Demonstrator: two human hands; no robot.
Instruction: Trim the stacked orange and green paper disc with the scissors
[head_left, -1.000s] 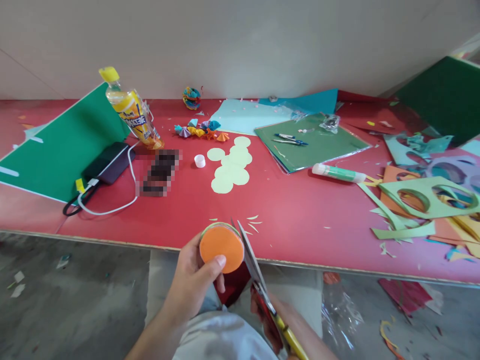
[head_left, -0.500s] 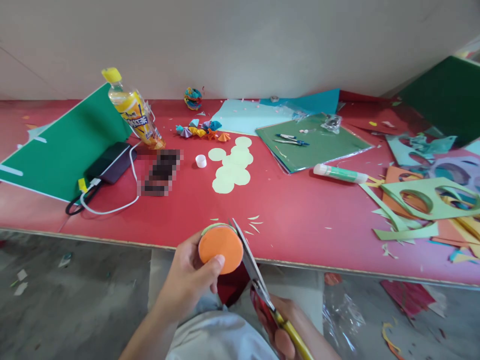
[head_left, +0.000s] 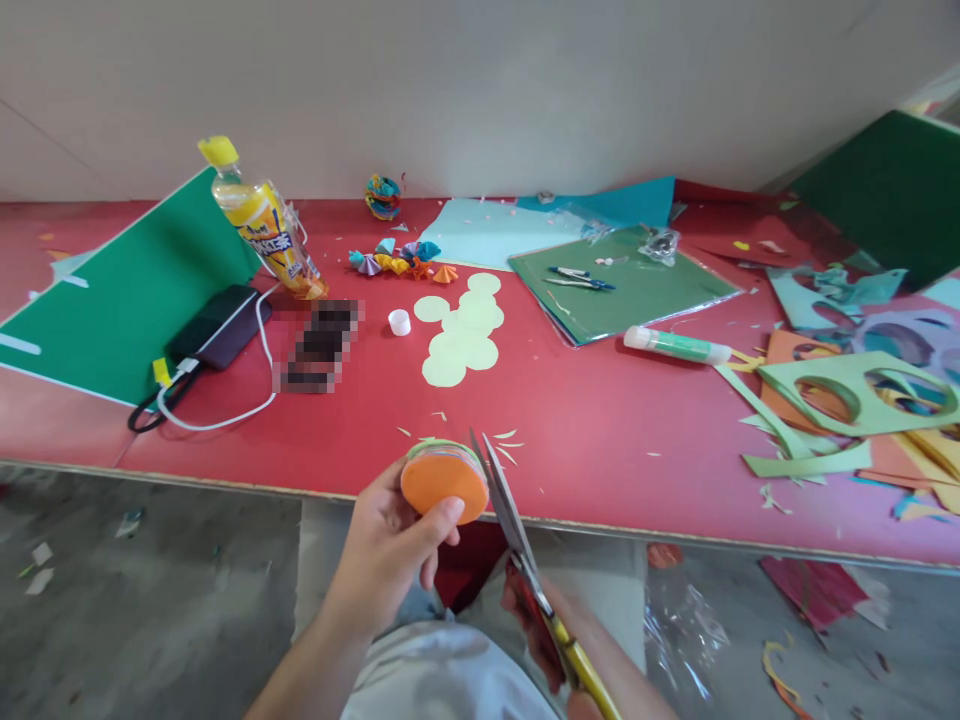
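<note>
One head-worn camera looks forward and down from above the wearer's lap (head_left: 450,675), near the hands (head_left: 394,545) at lower centre; the surface (head_left: 577,440) crosses mid-frame, the wall (head_left: 480,90) fills the top.

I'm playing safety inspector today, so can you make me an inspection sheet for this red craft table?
Surface: red tabletop, thin paper slivers near its front edge.
Things in use: round paper stack, orange side showing; scissors, blades slightly apart.
Clutter: paper offcuts at the right, beside a white-and-green tube; yellow-capped bottle at the left.
Left hand: holds the round paper stack.
Right hand: holds the scissors.
Cables: white cable, curving across the tabletop at the left.
Surroundings: pale wall behind; grey floor below, with paper scraps.
</note>
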